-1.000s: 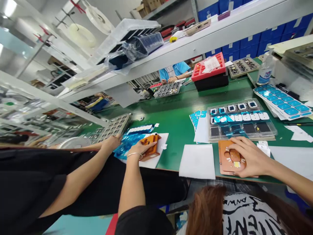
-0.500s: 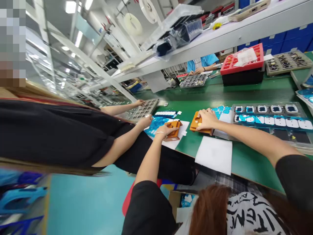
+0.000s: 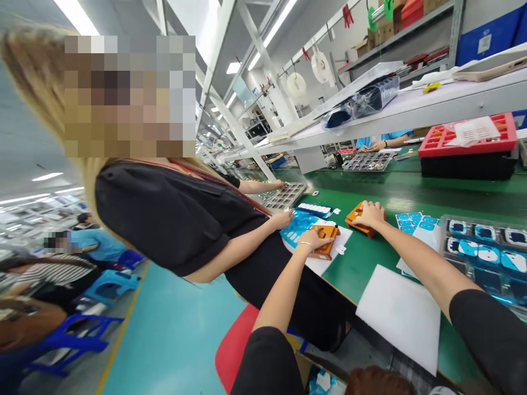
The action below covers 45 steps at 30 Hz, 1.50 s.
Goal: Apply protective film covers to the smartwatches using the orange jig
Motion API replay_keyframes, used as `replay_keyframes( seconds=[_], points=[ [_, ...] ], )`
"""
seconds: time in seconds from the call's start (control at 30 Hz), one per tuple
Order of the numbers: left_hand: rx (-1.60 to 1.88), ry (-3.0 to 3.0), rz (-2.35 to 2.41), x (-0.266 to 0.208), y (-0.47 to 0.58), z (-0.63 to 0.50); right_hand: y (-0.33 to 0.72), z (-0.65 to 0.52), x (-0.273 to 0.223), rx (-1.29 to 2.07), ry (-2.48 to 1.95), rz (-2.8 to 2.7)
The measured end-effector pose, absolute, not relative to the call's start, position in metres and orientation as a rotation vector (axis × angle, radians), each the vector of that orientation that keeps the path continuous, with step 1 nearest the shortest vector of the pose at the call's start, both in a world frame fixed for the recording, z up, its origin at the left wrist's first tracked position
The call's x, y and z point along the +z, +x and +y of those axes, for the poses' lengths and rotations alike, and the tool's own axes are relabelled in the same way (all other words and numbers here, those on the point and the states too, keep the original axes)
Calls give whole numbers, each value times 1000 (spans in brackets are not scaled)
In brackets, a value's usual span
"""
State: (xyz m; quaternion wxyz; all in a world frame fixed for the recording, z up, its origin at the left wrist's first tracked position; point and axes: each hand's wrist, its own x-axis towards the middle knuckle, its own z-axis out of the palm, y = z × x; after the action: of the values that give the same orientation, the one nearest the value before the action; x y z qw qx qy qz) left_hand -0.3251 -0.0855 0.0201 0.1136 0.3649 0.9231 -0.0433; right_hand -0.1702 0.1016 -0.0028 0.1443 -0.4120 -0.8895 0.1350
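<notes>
My left hand (image 3: 314, 240) grips an orange block-shaped fixture (image 3: 329, 235), its thumb and fingers over the top and near side. That fixture rests on a white sheet (image 3: 343, 235) beside blue film (image 3: 304, 222). Farther right, my right hand (image 3: 371, 213) is closed from above around a second orange fixture (image 3: 354, 215) on the green bench (image 3: 370, 252). My palm and fingers hide part of each fixture. A small white tab (image 3: 341, 249) lies by the left fixture.
A co-worker (image 3: 173, 219) in black stands close on my left, one hand near the blue film. Blue-sticker sheets (image 3: 411, 222), a clear tray (image 3: 447, 233) of parts and a white foam sheet (image 3: 401, 312) lie right. A red-topped box (image 3: 469, 137) stands behind; a shelf (image 3: 444, 101) crosses above.
My view has swung left, bringing more of the co-worker into sight. My right hand has shifted its fixture left, away from the sticker sheets. My left hand stays on its fixture.
</notes>
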Motion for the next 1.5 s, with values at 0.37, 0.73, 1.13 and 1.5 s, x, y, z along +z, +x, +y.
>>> replay_keyframes(
  seconds=[0.37, 0.73, 1.13, 1.5],
  points=[
    [-174, 1196, 2808, 52, -292, -98, -160, 63, 0, 905, -859, -2320],
    [-34, 1637, 2674, 79, -127, -124, -26, -38, 7, 1916, -913, -1801],
    [136, 1833, 2311, 61, 36, -133, 177, -66, -1, 1675, -1201, -1395],
    [209, 1878, 2252, 41, 66, -114, 211, -45, -16, 1675, -1333, -1364]
  ],
)
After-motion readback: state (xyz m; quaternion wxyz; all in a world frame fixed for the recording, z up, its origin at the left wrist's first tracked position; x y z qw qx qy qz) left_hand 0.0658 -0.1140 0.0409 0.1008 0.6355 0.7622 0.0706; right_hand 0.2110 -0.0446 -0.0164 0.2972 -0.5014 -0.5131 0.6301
